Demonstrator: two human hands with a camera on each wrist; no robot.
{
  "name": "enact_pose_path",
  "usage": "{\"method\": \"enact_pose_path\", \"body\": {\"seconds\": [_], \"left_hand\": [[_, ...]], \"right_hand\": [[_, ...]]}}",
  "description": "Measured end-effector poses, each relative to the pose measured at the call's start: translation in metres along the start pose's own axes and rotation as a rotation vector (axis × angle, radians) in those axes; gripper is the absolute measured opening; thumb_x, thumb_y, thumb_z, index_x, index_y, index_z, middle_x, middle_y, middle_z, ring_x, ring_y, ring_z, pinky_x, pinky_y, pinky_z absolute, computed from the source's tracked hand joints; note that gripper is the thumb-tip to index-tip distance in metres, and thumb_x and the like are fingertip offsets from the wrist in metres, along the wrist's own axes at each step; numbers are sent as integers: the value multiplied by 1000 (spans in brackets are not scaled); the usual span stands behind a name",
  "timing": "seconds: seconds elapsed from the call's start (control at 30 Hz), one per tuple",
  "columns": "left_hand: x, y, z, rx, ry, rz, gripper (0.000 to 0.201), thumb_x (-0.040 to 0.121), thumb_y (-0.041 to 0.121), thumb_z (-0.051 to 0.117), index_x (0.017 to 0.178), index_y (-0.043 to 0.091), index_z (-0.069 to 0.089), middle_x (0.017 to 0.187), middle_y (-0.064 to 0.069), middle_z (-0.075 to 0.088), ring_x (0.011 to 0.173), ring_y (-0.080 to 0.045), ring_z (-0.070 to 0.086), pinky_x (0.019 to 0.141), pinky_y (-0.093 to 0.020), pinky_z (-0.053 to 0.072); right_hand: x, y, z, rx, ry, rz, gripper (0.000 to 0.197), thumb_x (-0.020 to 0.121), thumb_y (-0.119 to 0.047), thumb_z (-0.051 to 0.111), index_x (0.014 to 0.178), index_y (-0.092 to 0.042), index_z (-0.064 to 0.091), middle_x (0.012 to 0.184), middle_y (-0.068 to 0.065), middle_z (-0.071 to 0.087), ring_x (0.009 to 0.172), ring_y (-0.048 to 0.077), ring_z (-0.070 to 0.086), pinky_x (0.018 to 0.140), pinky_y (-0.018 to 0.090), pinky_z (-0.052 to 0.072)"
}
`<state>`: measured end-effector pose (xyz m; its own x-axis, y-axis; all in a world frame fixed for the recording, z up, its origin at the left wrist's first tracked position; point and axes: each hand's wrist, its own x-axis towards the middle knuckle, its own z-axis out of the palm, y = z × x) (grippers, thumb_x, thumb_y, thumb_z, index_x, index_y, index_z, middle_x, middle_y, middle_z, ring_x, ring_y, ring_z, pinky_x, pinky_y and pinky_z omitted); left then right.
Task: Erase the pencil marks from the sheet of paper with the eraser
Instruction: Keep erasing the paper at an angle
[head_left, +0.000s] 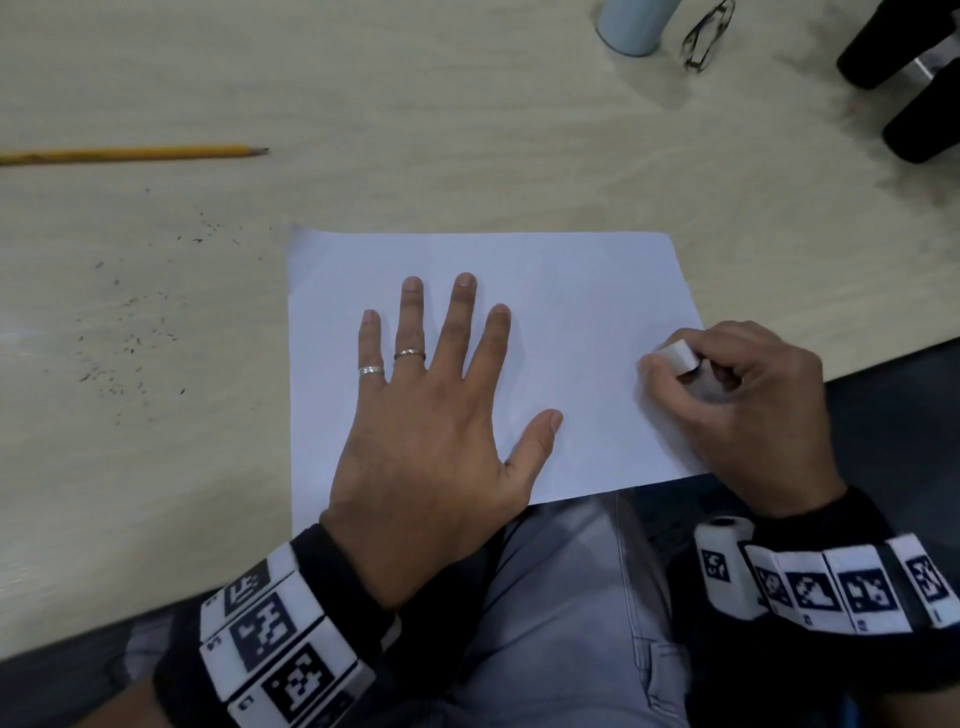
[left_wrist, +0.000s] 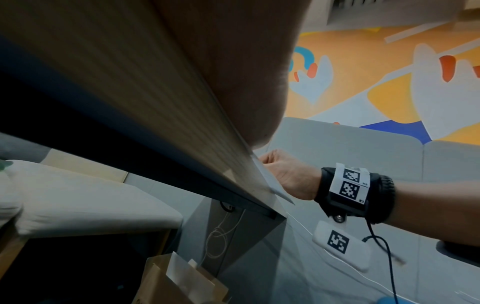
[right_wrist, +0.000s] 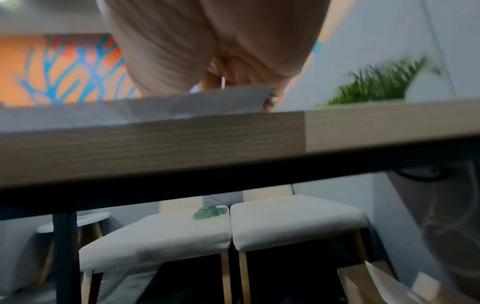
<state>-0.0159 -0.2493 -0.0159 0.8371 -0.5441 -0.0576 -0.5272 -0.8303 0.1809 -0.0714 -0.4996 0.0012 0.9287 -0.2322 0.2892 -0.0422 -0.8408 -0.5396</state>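
We kept our left hand (head_left: 415, 415) flat, fingers spread, on the white rectangular sheet of paper (head_left: 587, 312), most likely to keep it from sliding on the pale wood-grain desk (head_left: 467, 130). Our right hand (head_left: 737, 400) pinched the small white block eraser (head_left: 678, 356) at the sheet's right edge. We could make out no pencil marks. Farther off lay dark crumbs (head_left: 130, 332) and a yellow wooden pencil (head_left: 130, 154).

Office lounge: wood-grain table (head_left: 467, 130), cushioned stools (right_wrist: 293, 222), colourful wall mural (left_wrist: 389, 72)
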Motion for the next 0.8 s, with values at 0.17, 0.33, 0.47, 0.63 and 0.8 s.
{"method": "enact_pose_path", "body": {"seconds": [0.17,0.33,0.47,0.63,0.8], "left_hand": [[1,0,2,-11,-4,4,87,101,75,19,169,19,17,177,-8,-1,162,-38,-7,127,-63,4],[0,-1,1,-31,-3,0,88,101,75,17,169,19,16,177,-9,-2,162,-38,-9,128,-64,2],[1,0,1,-31,-6,-1,88,101,76,17,169,20,15,177,-9,-3,162,-38,-10,127,-63,2],[1,-1,0,-39,-6,-2,88,101,75,18,169,20,16,177,-10,-2,162,-38,-9,127,-64,2],[2,0,2,-39,-6,0,87,101,75,18,169,20,15,177,-10,-4,162,-38,-10,127,-63,1]], "right_hand": [[-16,-14,12,50,-97,-57,22,89,-8,83,71,-10,70,64,-1,55,67,22,50,66,30,40],[-5,-12,2,-28,-27,-66,21,89,-7,81,71,-11,70,65,-5,55,67,23,51,66,32,41],[-15,-19,15,28,-119,-105,21,90,-11,83,72,-12,71,67,-1,59,69,25,54,67,36,44],[-5,-9,4,-55,-42,-89,22,90,-10,81,71,-11,69,65,-2,57,68,26,51,64,38,43],[-10,-2,6,9,-63,-70,22,87,-5,83,70,-10,70,64,-2,55,67,25,50,64,36,42]]}}
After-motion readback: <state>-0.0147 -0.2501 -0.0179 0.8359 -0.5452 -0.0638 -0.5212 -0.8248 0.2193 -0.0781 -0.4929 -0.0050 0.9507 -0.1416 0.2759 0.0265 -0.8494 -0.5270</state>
